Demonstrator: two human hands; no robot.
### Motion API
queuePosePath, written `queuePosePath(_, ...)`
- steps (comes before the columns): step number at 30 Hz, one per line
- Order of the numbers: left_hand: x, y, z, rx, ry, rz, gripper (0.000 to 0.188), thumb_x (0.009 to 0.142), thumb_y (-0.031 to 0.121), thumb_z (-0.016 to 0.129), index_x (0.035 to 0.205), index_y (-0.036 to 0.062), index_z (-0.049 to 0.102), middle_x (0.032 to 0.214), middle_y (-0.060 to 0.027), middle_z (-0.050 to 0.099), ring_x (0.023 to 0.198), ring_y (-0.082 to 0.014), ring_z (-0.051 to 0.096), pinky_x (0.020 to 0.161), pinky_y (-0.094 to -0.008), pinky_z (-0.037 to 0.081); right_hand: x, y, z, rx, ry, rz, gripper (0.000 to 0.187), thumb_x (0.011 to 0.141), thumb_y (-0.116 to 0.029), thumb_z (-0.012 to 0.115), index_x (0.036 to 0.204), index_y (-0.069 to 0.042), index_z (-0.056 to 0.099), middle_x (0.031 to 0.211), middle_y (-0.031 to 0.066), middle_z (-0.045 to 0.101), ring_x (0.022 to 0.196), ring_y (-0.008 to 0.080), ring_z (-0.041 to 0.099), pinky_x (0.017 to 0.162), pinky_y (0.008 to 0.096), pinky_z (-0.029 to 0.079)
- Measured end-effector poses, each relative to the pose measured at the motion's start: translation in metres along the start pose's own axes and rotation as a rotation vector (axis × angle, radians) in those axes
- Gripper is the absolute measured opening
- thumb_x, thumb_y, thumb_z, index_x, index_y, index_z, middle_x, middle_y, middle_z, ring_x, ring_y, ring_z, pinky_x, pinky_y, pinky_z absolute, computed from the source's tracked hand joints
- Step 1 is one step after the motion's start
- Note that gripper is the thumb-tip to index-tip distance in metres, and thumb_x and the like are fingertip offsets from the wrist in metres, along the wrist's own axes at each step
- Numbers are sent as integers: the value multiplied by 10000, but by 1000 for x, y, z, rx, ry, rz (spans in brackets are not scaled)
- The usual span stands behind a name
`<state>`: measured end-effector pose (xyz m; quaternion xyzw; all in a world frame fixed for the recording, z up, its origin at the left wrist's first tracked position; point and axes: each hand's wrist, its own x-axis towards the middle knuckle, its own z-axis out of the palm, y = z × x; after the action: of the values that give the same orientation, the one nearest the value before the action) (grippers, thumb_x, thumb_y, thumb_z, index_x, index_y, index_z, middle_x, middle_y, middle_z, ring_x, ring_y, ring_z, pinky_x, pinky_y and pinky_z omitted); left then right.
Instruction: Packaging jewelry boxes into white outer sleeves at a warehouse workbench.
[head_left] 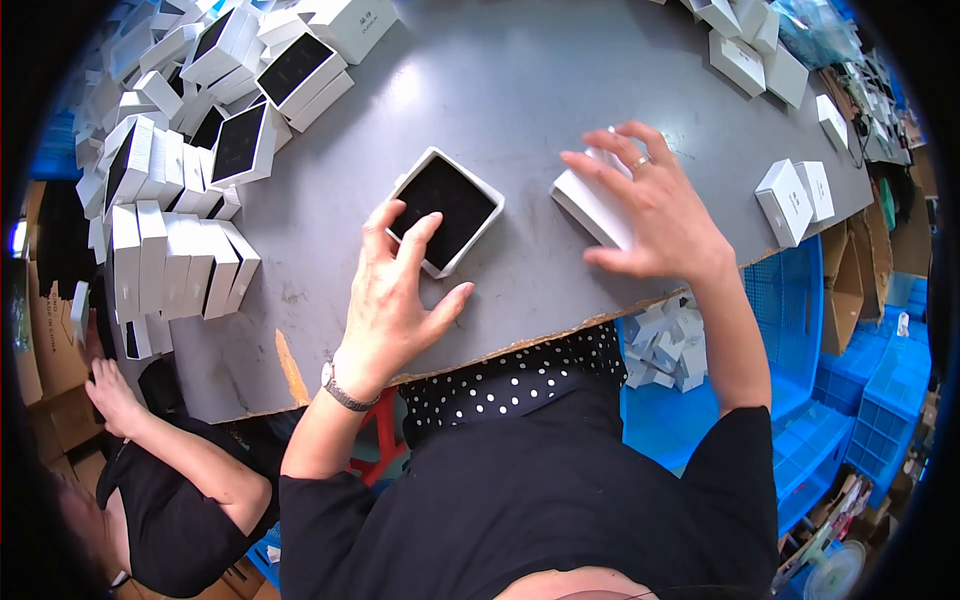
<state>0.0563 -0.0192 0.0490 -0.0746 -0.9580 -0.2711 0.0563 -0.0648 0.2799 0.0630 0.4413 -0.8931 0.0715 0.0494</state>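
Below the table's middle, an open white box [492,203] with a black lining lies turned at an angle. My left hand [390,300] is at its near left side, fingers apart, with one fingertip over the black lining and the thumb off the box. To the right, a white box or lid [592,207] shows a plain white top. Over its right part spreads my right hand [655,210], thumb toward the near end and fingers toward the far end. The palm hides part of this piece, and whether the fingertips press on it is unclear.
Stacked white boxes [170,260], some with black linings, crowd the table's left. More white boxes [785,203] lie at the right edge. Below the edge, a blue crate [660,420] holds small white pieces. A co-worker's hand [115,400] is at the lower left.
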Motion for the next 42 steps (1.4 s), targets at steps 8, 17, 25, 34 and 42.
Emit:
queuePosePath(8,26,15,-12,174,-32,133,923,656,292,932,1444,82,500,1401,-220,453,1255,-404,493,1035,-487,452,-39,-28,-22,150,-168,167,1228,510,-324,952,1577,-164,365,1623,142,326,1422,411,328,1152,520,379)
queuePosePath(17,22,-2,31,39,-8,139,847,646,275,839,1419,136,522,1464,-250,392,1343,-435,377,1119,-544,327,-68,-26,-23,128,-155,267,1117,543,-327,940,1526,-150,438,1404,186,476,1405,440,352,1136,544,374)
queuePosePath(25,20,20,31,-99,-33,262,821,581,123,812,1356,120,538,1441,-208,453,1318,-425,404,1125,-524,351,-40,-34,17,363,228,202,1048,540,-296,926,1490,-131,515,1336,210,474,1229,407,515,1019,473,491)
queuePosePath(34,28,14,25,-181,-146,393,829,573,98,787,1361,124,529,1453,-173,441,1330,-431,378,1133,-531,358,-26,-13,19,469,133,-1,997,526,-206,841,1473,-137,537,1317,188,493,1252,393,489,1009,461,498)
queuePosePath(42,31,16,25,-322,-310,353,889,568,135,794,1403,95,489,1435,-158,478,1347,-415,399,1156,-523,353,-22,-7,16,511,116,-41,1032,500,-200,889,1465,-138,528,1331,199,496,1236,401,507,1001,474,512)
